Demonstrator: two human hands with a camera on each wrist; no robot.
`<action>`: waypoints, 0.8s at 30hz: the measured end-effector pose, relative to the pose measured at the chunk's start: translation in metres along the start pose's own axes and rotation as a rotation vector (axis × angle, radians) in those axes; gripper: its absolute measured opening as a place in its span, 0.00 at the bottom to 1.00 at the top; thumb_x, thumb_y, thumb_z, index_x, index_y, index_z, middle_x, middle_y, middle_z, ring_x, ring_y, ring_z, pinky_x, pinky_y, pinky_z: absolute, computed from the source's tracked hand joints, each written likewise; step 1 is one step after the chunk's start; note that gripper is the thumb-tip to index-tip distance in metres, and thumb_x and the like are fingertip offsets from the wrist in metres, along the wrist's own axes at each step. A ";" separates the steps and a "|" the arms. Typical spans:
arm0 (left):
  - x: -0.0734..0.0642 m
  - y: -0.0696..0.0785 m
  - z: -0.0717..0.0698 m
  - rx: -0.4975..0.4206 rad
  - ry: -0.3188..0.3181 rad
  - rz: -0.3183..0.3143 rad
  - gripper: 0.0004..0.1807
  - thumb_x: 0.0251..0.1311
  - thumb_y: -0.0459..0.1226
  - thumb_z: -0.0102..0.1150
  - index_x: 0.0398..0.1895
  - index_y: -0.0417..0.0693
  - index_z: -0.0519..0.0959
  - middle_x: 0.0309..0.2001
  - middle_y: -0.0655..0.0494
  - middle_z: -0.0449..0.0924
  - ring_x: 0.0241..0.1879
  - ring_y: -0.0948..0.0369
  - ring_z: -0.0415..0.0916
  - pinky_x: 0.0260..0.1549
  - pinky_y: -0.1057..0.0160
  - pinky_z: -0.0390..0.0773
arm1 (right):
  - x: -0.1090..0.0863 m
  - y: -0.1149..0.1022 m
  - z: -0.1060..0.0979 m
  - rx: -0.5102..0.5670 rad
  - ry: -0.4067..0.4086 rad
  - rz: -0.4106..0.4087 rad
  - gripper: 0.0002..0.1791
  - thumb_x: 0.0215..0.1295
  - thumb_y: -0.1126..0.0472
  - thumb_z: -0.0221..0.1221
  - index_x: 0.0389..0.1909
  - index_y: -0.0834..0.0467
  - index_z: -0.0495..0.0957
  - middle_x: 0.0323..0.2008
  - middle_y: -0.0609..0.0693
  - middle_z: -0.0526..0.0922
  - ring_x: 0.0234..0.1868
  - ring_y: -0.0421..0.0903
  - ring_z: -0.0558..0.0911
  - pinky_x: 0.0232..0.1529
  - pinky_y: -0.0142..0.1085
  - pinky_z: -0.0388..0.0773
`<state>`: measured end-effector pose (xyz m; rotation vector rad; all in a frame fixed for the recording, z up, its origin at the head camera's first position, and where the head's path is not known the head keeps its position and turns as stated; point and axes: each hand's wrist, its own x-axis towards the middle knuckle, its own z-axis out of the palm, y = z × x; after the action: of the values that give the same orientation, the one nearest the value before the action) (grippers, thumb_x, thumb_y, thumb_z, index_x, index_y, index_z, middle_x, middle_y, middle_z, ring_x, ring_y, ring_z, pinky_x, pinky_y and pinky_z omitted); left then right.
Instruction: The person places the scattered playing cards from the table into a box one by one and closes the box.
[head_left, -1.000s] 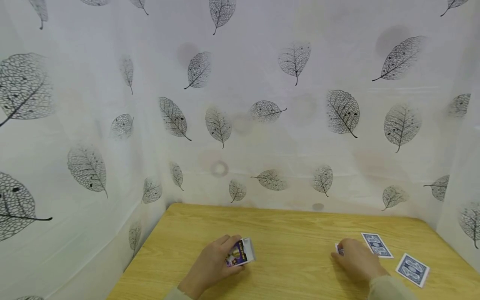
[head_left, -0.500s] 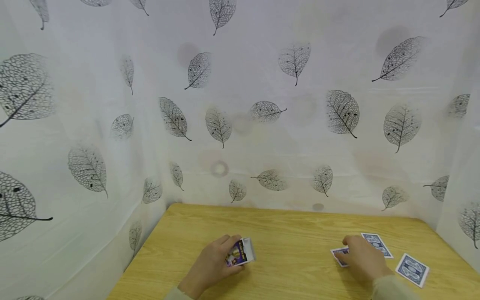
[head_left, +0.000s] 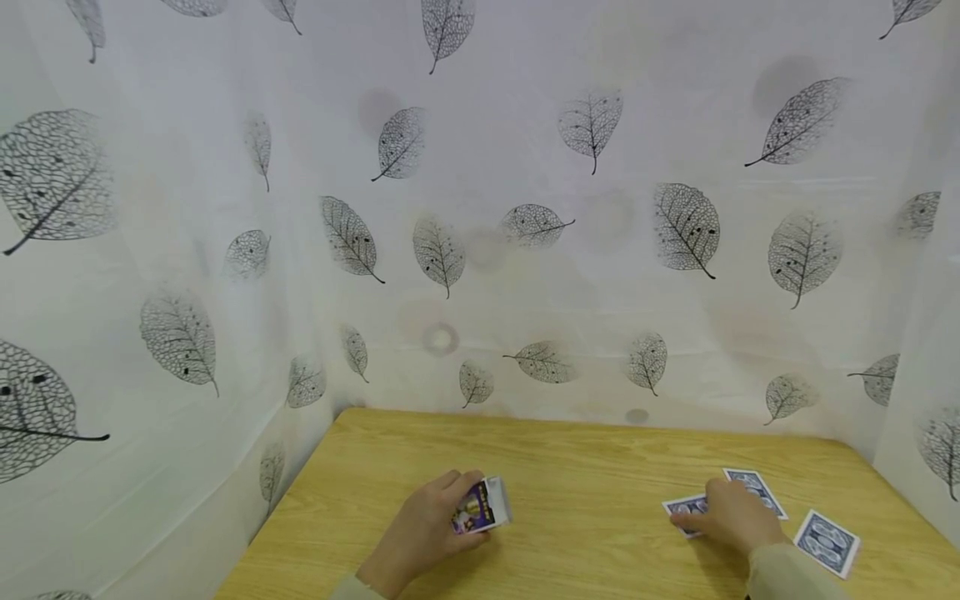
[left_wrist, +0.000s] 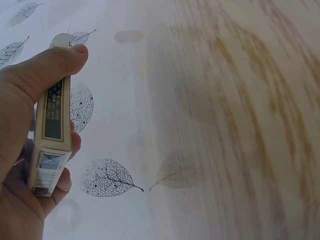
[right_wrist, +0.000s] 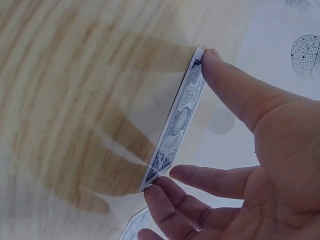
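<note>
My left hand (head_left: 423,527) grips a small purple playing-card box (head_left: 475,507), its pale end pointing right in the head view. In the left wrist view, the thumb presses one face of the box (left_wrist: 54,112) and the fingers wrap behind it. My right hand (head_left: 738,515) holds a blue-backed playing card (head_left: 683,505) on the right part of the table. Seen from the right wrist, the thumb is at one end of the card (right_wrist: 176,125) and fingertips touch the other end. Whether it is one card or a thin stack, I cannot tell.
Two further blue-backed spots lie on the wooden table (head_left: 570,500): one card (head_left: 759,492) just behind my right hand, another card (head_left: 827,543) to its right. A white curtain (head_left: 495,283) printed with leaves hangs behind the table and along its sides.
My right hand has shifted slightly to the right, and more of the card's blue back shows beside the thumb. The left hand and the box have stayed in place.
</note>
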<state>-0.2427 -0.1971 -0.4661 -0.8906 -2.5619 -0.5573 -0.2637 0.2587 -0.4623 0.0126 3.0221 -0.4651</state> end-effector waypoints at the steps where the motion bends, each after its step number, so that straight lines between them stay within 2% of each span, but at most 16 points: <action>1: 0.000 0.000 0.000 0.001 0.003 0.001 0.38 0.52 0.50 0.84 0.65 0.49 0.78 0.44 0.59 0.83 0.37 0.72 0.75 0.37 0.72 0.82 | 0.001 0.001 0.000 0.000 -0.006 -0.001 0.42 0.57 0.33 0.75 0.38 0.73 0.78 0.30 0.56 0.80 0.32 0.51 0.76 0.38 0.51 0.83; 5: 0.000 0.000 0.001 0.011 0.011 0.001 0.38 0.52 0.50 0.84 0.65 0.48 0.78 0.44 0.59 0.83 0.36 0.72 0.75 0.37 0.72 0.82 | 0.006 0.006 -0.001 0.037 -0.047 0.001 0.51 0.55 0.34 0.77 0.48 0.80 0.75 0.38 0.63 0.84 0.37 0.55 0.80 0.47 0.59 0.85; 10: -0.001 -0.001 0.001 0.007 0.007 0.002 0.39 0.52 0.50 0.84 0.65 0.49 0.78 0.44 0.59 0.83 0.37 0.72 0.75 0.36 0.72 0.82 | 0.007 0.009 -0.003 0.103 -0.079 0.001 0.47 0.53 0.39 0.80 0.47 0.79 0.73 0.38 0.62 0.81 0.38 0.54 0.77 0.48 0.56 0.84; 14: -0.001 -0.001 0.001 0.005 0.005 0.001 0.38 0.52 0.50 0.84 0.65 0.50 0.77 0.44 0.59 0.83 0.37 0.72 0.75 0.36 0.72 0.81 | 0.005 0.010 -0.006 0.109 -0.097 0.004 0.47 0.54 0.40 0.80 0.48 0.80 0.73 0.38 0.62 0.82 0.39 0.54 0.77 0.50 0.57 0.84; 17: -0.001 -0.001 0.001 0.006 0.003 0.002 0.38 0.52 0.50 0.83 0.65 0.50 0.78 0.44 0.59 0.83 0.36 0.72 0.74 0.36 0.72 0.81 | 0.004 0.011 -0.006 0.103 -0.089 -0.006 0.49 0.53 0.41 0.81 0.49 0.82 0.72 0.40 0.64 0.82 0.40 0.55 0.78 0.52 0.59 0.83; 21: -0.001 0.000 0.000 0.007 0.000 0.002 0.38 0.53 0.50 0.83 0.65 0.49 0.78 0.44 0.59 0.83 0.36 0.72 0.74 0.36 0.72 0.81 | 0.003 0.011 -0.005 0.114 -0.047 -0.013 0.49 0.48 0.42 0.83 0.50 0.79 0.72 0.40 0.63 0.82 0.41 0.56 0.79 0.53 0.61 0.82; 24: 0.000 0.000 0.001 0.010 0.000 0.000 0.38 0.52 0.50 0.83 0.65 0.49 0.78 0.44 0.59 0.83 0.36 0.72 0.74 0.36 0.72 0.81 | 0.001 0.009 -0.005 0.130 -0.013 -0.024 0.44 0.49 0.47 0.83 0.50 0.75 0.72 0.41 0.61 0.82 0.42 0.55 0.80 0.53 0.62 0.82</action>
<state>-0.2425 -0.1969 -0.4668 -0.8873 -2.5621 -0.5440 -0.2653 0.2693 -0.4604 -0.0181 2.9767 -0.6606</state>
